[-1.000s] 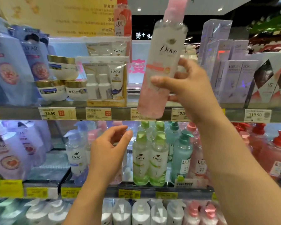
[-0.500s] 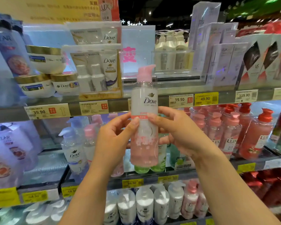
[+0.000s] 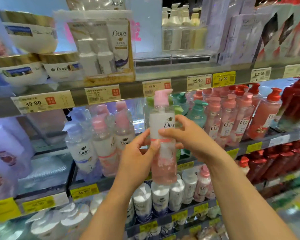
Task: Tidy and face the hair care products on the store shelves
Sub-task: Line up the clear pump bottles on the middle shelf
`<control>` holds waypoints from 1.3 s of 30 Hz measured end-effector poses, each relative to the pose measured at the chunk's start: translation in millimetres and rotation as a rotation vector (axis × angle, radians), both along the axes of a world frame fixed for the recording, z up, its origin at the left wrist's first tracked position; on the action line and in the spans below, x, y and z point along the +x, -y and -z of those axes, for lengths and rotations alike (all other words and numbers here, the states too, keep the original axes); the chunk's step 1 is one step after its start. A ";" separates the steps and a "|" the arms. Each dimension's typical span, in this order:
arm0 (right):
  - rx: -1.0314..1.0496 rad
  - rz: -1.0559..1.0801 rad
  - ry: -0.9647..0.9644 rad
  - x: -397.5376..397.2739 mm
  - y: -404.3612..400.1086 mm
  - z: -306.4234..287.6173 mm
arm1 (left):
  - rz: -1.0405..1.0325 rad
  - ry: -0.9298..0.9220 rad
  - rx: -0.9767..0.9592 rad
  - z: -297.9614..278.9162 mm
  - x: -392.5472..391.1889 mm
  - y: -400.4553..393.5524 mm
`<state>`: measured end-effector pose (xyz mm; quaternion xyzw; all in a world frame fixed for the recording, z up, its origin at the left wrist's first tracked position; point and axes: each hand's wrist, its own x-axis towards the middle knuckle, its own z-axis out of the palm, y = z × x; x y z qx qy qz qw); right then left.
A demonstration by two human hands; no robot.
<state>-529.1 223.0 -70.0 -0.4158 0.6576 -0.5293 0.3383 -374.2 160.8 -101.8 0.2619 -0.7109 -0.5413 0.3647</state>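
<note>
- Head view: a pink Dove pump bottle (image 3: 163, 144) is held in mid-air in front of the middle shelf (image 3: 260, 142), nearer than the stocked rows.
- Its long axis runs close to vertical, tilted slightly; the pink pump is at the top with its spout pointing right, and the base points down.
- The label faces the camera, with the Dove logo readable just above the fingers.
- The left hand (image 3: 137, 158) grips the bottle's left side at mid-height, thumb pressed on the front of the label.
- The right hand (image 3: 192, 141) grips the right side, thumb lying across the front just under the logo, fingers curled round the back.
- Left of the bottle stand purple and pink Dove bottles (image 3: 100, 144); behind it are green-capped ones, and to the right is a row of Lux bottles (image 3: 232, 122).
- On the upper shelf sit Dove jars (image 3: 61, 66) and a Dove gift pack (image 3: 104, 49).
</note>
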 end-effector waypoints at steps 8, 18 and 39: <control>-0.057 0.042 -0.038 9.9 12.7 7.1 | 0.008 0.225 -0.186 10.7 18.4 13.5; -0.077 0.111 -0.444 29.4 31.1 -0.1 | -0.493 0.536 -0.590 -10.0 28.4 67.7; -0.029 0.141 -0.549 47.6 59.1 19.0 | -0.315 0.654 -0.735 5.8 34.4 96.1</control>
